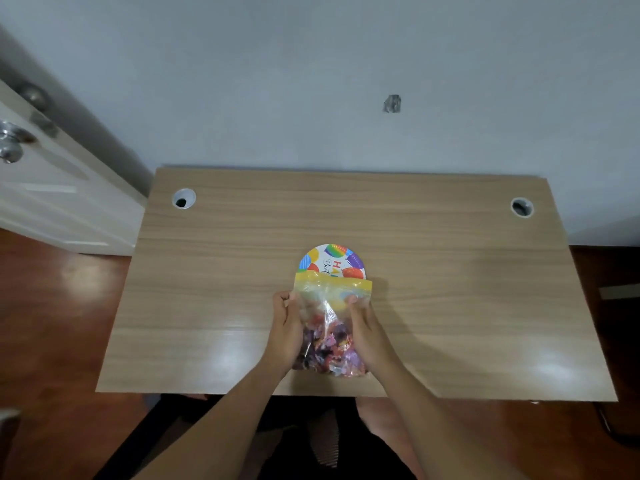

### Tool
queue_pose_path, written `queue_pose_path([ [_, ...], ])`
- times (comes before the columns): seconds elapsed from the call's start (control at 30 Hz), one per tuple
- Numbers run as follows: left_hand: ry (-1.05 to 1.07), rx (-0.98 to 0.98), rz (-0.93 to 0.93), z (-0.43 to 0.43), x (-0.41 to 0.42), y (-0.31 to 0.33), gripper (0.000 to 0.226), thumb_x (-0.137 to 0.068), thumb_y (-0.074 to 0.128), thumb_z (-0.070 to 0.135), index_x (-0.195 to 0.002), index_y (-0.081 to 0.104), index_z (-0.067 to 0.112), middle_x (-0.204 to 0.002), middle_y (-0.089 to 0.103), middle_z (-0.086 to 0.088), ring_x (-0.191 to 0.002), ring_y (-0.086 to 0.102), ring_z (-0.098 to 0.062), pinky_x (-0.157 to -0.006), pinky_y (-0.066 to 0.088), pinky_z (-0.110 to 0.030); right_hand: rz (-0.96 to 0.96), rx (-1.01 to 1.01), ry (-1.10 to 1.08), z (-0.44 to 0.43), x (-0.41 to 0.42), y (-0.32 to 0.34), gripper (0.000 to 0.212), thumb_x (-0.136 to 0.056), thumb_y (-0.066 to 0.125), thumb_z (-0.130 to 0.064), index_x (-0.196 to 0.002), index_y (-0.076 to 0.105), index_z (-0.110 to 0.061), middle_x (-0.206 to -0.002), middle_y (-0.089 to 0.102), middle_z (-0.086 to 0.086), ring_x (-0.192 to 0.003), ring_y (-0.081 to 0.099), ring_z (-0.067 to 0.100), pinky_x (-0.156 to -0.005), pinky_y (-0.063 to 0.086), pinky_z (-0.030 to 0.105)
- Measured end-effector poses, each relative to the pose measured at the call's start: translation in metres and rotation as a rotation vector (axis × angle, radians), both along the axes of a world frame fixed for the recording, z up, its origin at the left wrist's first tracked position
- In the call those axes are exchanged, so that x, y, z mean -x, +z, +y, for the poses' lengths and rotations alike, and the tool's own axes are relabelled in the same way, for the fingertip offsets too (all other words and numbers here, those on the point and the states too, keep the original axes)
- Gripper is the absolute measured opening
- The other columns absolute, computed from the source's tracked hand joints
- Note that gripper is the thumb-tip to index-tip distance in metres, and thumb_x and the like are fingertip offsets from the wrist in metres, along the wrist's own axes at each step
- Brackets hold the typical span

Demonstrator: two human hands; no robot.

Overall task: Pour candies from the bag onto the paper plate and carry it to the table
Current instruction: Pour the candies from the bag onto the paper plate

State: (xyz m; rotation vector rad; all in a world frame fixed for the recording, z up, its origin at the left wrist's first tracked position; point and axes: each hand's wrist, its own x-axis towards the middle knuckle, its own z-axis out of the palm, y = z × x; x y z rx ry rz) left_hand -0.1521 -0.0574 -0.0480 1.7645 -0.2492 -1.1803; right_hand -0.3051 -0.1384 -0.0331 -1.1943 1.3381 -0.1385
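A clear plastic bag with a yellow zip strip along its top holds several wrapped candies in purple, red and orange. The bag lies near the front middle of the wooden desk. My left hand grips the bag's left side and my right hand grips its right side, fingers pinching just below the zip. Behind the bag sits a colourful birthday paper plate; the bag's top covers the plate's near half. No candy is visible on the plate.
Two round cable holes sit at the desk's back corners, one on the left and one on the right. A grey wall stands right behind the desk. A white door with a metal knob is at the left. Wooden floor surrounds the desk.
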Motion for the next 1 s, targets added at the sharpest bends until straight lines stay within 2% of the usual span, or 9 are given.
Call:
queue_pose_path([
  [0.13, -0.066, -0.019, -0.026, -0.007, 0.001, -0.006, 0.026, -0.116, 0.039, 0.037, -0.129, 0.041, 0.014, -0.103, 0.076, -0.004, -0.089, 0.073, -0.018, -0.066, 0.059, -0.014, 0.071, -0.019, 0.031, -0.011, -0.005, -0.024, 0.076, -0.093, 0.033, -0.091, -0.14, 0.063, -0.041, -0.135, 0.075, -0.017, -0.132, 0.067, 0.015, -0.12, 0.047, 0.047],
  [0.2, -0.084, -0.03, -0.047, -0.011, 0.001, -0.012, 0.024, -0.116, 0.04, 0.039, -0.125, 0.041, 0.016, -0.094, 0.076, -0.002, -0.082, 0.073, -0.015, -0.067, 0.059, -0.021, 0.095, -0.025, 0.046, -0.015, -0.008, -0.032, 0.085, -0.088, 0.03, -0.098, -0.14, 0.063, -0.04, -0.136, 0.075, -0.013, -0.132, 0.067, 0.019, -0.12, 0.048, 0.05],
  [0.37, -0.119, -0.102, -0.119, -0.019, -0.002, -0.027, 0.028, -0.114, 0.04, 0.049, -0.116, 0.039, 0.021, -0.076, 0.071, 0.003, -0.056, 0.065, -0.005, -0.057, 0.05, -0.024, 0.152, -0.037, 0.088, -0.023, -0.009, -0.05, 0.076, -0.093, 0.027, -0.094, -0.13, 0.066, -0.04, -0.122, 0.08, -0.008, -0.115, 0.076, 0.023, -0.111, 0.056, 0.053],
  [0.43, -0.139, -0.125, -0.146, -0.021, -0.003, -0.036, 0.028, -0.113, 0.039, 0.052, -0.114, 0.038, 0.023, -0.08, 0.072, -0.006, -0.059, 0.066, -0.011, -0.058, 0.052, -0.031, 0.181, -0.025, 0.086, -0.026, -0.009, -0.055, 0.075, -0.092, 0.028, -0.095, -0.128, 0.064, -0.04, -0.114, 0.082, -0.005, -0.108, 0.079, 0.025, -0.106, 0.059, 0.054],
  [0.53, -0.154, -0.169, -0.16, -0.024, -0.003, -0.039, 0.029, -0.111, 0.041, 0.054, -0.112, 0.039, 0.025, -0.085, 0.077, -0.021, -0.067, 0.071, -0.023, -0.068, 0.059, -0.045, 0.197, -0.022, 0.097, -0.029, -0.012, -0.039, 0.057, -0.106, 0.036, -0.073, -0.134, 0.056, -0.026, -0.098, 0.078, -0.006, -0.099, 0.076, 0.025, -0.095, 0.057, 0.044],
  [0.6, -0.153, -0.195, -0.154, -0.025, -0.003, -0.037, 0.024, -0.112, 0.041, 0.047, -0.114, 0.04, 0.023, -0.095, 0.079, -0.025, -0.074, 0.075, -0.029, -0.077, 0.062, -0.052, 0.207, -0.028, 0.106, -0.03, -0.012, -0.036, 0.047, -0.112, 0.039, -0.061, -0.137, 0.045, -0.021, -0.102, 0.073, -0.005, -0.098, 0.07, 0.025, -0.087, 0.049, 0.039],
  [0.73, -0.162, -0.206, -0.148, -0.024, -0.004, -0.037, 0.016, -0.106, 0.042, 0.052, -0.106, 0.04, 0.036, -0.102, 0.079, -0.015, -0.092, 0.08, -0.03, -0.091, 0.063, -0.059, 0.216, -0.01, 0.124, -0.027, -0.011, -0.041, 0.046, -0.113, 0.04, -0.059, -0.135, 0.043, -0.019, -0.116, 0.074, 0.006, -0.102, 0.071, 0.028, -0.086, 0.052, 0.04],
  [0.83, -0.165, -0.212, -0.136, -0.024, -0.005, -0.034, 0.018, -0.106, 0.043, 0.055, -0.102, 0.04, 0.038, -0.101, 0.08, -0.012, -0.093, 0.079, -0.03, -0.092, 0.062, -0.058, 0.217, -0.003, 0.128, -0.025, -0.012, -0.044, 0.047, -0.112, 0.041, -0.059, -0.133, 0.045, -0.017, -0.114, 0.075, 0.007, -0.104, 0.072, 0.029, -0.091, 0.056, 0.042],
  [1.0, -0.178, -0.227, -0.119, -0.026, -0.006, -0.028, 0.026, -0.102, 0.044, 0.061, -0.104, 0.041, 0.035, -0.094, 0.081, -0.008, -0.086, 0.078, -0.028, -0.091, 0.062, -0.056, 0.209, 0.003, 0.122, -0.025, -0.013, -0.039, 0.045, -0.113, 0.043, -0.056, -0.131, 0.047, -0.016, -0.109, 0.073, 0.002, -0.098, 0.072, 0.025, -0.079, 0.051, 0.037],
])
